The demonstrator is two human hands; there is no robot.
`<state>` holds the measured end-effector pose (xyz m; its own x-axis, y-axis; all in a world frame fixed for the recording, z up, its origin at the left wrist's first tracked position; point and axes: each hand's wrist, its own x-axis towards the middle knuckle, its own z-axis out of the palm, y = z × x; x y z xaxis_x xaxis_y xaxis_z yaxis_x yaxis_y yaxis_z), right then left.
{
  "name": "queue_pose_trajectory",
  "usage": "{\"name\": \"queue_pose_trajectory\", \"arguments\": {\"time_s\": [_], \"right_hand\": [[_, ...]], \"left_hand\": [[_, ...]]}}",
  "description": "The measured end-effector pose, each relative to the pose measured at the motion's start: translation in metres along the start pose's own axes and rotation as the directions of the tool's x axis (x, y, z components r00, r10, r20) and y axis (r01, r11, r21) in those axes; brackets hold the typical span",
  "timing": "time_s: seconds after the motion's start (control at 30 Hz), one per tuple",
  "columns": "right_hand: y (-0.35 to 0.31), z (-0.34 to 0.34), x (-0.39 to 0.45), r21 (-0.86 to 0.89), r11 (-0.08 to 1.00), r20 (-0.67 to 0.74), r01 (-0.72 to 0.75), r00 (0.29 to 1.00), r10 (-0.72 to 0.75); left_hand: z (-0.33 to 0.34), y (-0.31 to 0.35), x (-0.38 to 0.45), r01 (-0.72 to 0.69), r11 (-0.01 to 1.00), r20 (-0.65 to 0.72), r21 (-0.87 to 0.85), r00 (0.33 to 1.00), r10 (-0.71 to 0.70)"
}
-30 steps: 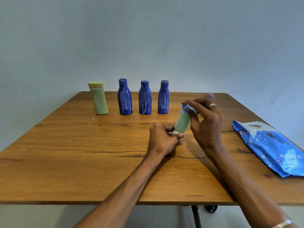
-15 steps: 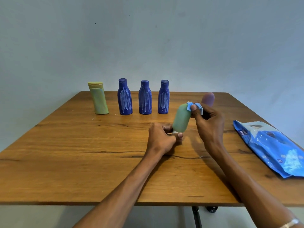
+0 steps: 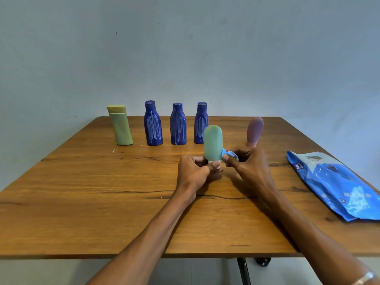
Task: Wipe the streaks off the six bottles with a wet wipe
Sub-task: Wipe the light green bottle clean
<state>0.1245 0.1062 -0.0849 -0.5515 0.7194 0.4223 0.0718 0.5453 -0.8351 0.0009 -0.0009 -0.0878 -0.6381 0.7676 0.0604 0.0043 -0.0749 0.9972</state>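
Left hand (image 3: 195,173) pinches the white cap end of the green bottle (image 3: 213,142) and holds it upright, cap down, just above the table (image 3: 82,192). Right hand (image 3: 249,168) pinches a bunched blue wipe (image 3: 230,154) against the bottle's lower right side, at about 4 o'clock on the body.

Step in hand, as I read it: wiping the green bottle. Its visible face looks clean, no streaks that I can make out. The back is hidden, so I can't confirm.

Next move probably calls for turning the bottle at the cap to check the hidden side, then setting it down and swapping for a streaked one.

Around, from the hands:
- Pink bottle (image 3: 255,130) at 1 o'clock, standing cap down, near the right hand. No clear streaks, but it's soft in the view.
- Three dark blue bottles (image 3: 178,125) in a row at 11 to 12 o'clock, all heavily scribbled white. The rightmost is partly behind the green one.
- Yellow bottle (image 3: 121,128) at 10 o'clock, leaning, with faint marks.
- Wipe pack (image 3: 337,184) lying flat at 3 o'clock, well apart.

Obstacles: nothing blocks the reach to the blue row. The pink bottle stands close to the right hand's path, so a tip-over risk.
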Motion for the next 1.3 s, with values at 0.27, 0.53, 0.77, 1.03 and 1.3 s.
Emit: {"name": "queue_pose_trajectory", "arguments": {"time_s": [0.27, 0.53, 0.77, 1.03, 1.3], "right_hand": [[-0.008, 0.006, 0.004, 0.024, 0.989, -0.293, 0.147, 0.947, -0.133], [-0.003, 0.012, 0.016, -0.337, 0.839, -0.216, 0.428, 0.832, -0.511], [0.001, 0.016, 0.009, -0.431, 0.689, 0.080, 0.583, 0.785, -0.614], [-0.008, 0.022, -0.006, -0.416, 0.668, 0.227, 0.617, 0.782, -0.581], [-0.001, 0.013, 0.009, -0.522, 0.695, -0.115, 0.495, 0.766, -0.632]], "left_hand": [[0.005, 0.001, 0.000, 0.010, 0.998, 0.013, 0.058, 1.000, -0.011], [0.008, -0.002, 0.002, -0.087, 0.954, 0.006, 0.286, 0.996, 0.089], [0.002, -0.003, 0.004, -0.086, 0.941, -0.027, 0.327, 0.995, 0.100], [-0.002, -0.005, 0.006, -0.093, 0.942, -0.081, 0.322, 0.989, 0.125], [0.006, -0.003, -0.001, -0.151, 0.922, 0.031, 0.355, 0.988, 0.150]]}}
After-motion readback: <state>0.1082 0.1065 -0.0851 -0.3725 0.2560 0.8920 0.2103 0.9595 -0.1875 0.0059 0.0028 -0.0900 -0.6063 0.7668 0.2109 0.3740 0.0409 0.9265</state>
